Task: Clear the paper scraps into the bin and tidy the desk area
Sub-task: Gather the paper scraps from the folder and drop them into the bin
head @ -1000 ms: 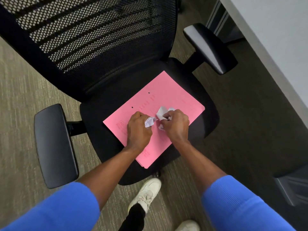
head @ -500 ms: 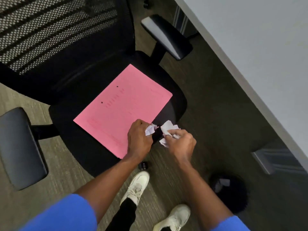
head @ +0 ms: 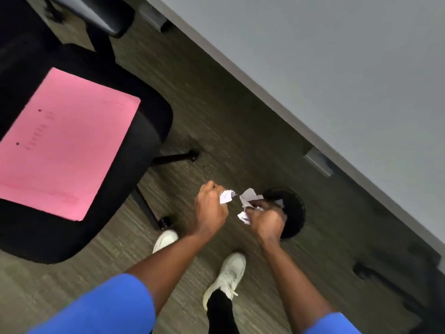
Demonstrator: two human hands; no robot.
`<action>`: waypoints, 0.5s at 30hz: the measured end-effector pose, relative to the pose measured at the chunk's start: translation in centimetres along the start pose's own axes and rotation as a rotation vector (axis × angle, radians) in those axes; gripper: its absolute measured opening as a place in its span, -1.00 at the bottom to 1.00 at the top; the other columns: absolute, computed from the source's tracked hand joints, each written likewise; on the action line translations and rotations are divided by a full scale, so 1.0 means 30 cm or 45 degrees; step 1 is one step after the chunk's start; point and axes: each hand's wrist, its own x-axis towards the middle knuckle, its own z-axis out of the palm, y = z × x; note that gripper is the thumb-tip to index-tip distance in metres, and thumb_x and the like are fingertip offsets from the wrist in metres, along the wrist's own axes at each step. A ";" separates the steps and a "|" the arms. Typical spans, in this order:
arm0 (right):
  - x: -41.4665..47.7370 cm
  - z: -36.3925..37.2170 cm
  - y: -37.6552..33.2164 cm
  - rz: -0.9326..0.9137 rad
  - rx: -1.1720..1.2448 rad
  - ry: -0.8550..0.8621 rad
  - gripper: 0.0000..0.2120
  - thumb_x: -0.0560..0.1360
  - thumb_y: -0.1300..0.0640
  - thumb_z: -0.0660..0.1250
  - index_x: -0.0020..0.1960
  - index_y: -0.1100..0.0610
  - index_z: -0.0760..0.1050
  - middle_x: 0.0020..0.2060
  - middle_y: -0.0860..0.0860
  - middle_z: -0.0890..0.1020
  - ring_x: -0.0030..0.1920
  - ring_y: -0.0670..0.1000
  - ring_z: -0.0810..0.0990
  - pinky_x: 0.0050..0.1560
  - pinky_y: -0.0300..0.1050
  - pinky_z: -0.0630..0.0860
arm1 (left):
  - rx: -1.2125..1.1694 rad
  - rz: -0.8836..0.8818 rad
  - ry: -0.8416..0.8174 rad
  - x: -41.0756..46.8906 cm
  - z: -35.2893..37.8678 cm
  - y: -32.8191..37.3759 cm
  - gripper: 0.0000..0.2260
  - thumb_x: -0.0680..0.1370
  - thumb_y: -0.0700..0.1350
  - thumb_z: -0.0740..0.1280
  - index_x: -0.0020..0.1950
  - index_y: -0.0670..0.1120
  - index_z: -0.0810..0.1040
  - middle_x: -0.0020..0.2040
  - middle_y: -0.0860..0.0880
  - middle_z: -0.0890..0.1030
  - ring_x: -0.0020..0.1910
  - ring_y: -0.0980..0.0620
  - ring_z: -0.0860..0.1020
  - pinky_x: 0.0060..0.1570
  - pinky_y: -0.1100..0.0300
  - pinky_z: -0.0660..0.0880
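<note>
Grey desk top (head: 337, 68) fills the frame from 12 to 3 o'clock, edge running diagonally; what sits on it isn't in view, so desk tidiness can't be judged.

Black mesh office chair (head: 149, 131) at 9–10 o'clock, seat carrying a flat pink paper folder (head: 65, 143). No white scraps visible on the folder or the seat, so that pickup looks done. Folder itself not put away, likely left for the tidy part.

Grey-brown carpet floor (head: 216, 104) between chair and desk, no loose scraps seen on it.

Round black waste bin (head: 295, 213) on the floor at about 4 o'clock from centre, near the desk edge, one pale scrap showing inside at the rim; rest of the interior dark, contents unclear.

Left hand (head: 210, 210) just below centre, fist closed around a small crumpled white paper scrap (head: 226, 196), beside the bin, not over it.

Right hand (head: 265, 219) at 4 o'clock, fingers curled tight on a bunch of torn white paper scraps (head: 248, 200), overlapping the bin's near rim.

Judgement: roughly mid-task. Scraps collected and carried to the bin; release not yet done for either hand. Remaining: drop both loads, deal with the folder, check the desk.
</note>
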 end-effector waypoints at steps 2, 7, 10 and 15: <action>0.030 -0.062 0.098 -0.013 -0.065 0.014 -0.88 0.42 0.17 0.53 -0.05 0.08 0.78 -0.11 0.03 0.81 -0.04 0.07 0.77 0.10 0.02 0.67 | 0.028 -0.038 -0.066 -0.029 0.111 0.057 -0.84 0.47 -0.33 0.42 0.02 -0.20 0.70 0.07 -0.20 0.65 0.13 -0.22 0.60 0.19 0.00 0.49; 0.125 -0.195 0.316 0.114 -0.004 0.065 -0.93 0.43 0.19 0.56 -0.09 0.13 0.77 -0.16 0.11 0.79 -0.13 0.09 0.75 -0.08 -0.09 0.62 | 0.002 -0.046 -0.213 -0.086 0.356 0.160 -0.86 0.52 -0.32 0.38 0.04 -0.23 0.68 0.06 -0.19 0.69 0.17 -0.15 0.63 0.04 0.26 0.33; 0.184 -0.251 0.414 0.066 -0.046 0.109 -0.88 0.39 0.26 0.58 -0.07 0.18 0.79 -0.16 0.18 0.79 -0.18 0.06 0.71 -0.20 -0.21 0.45 | 0.003 0.096 -0.272 -0.077 0.464 0.224 -0.81 0.49 -0.37 0.38 0.01 -0.19 0.73 0.02 -0.22 0.74 0.08 -0.17 0.70 0.03 0.22 0.42; 0.310 -0.273 0.552 0.013 -0.138 0.088 -0.90 0.38 0.29 0.55 -0.11 0.20 0.78 -0.20 0.23 0.78 -0.14 0.22 0.75 -0.10 0.01 0.60 | -0.007 0.282 -0.315 -0.043 0.634 0.274 -0.81 0.31 -0.28 0.64 -0.12 -0.22 0.77 -0.17 -0.23 0.77 -0.15 -0.19 0.75 -0.13 0.10 0.61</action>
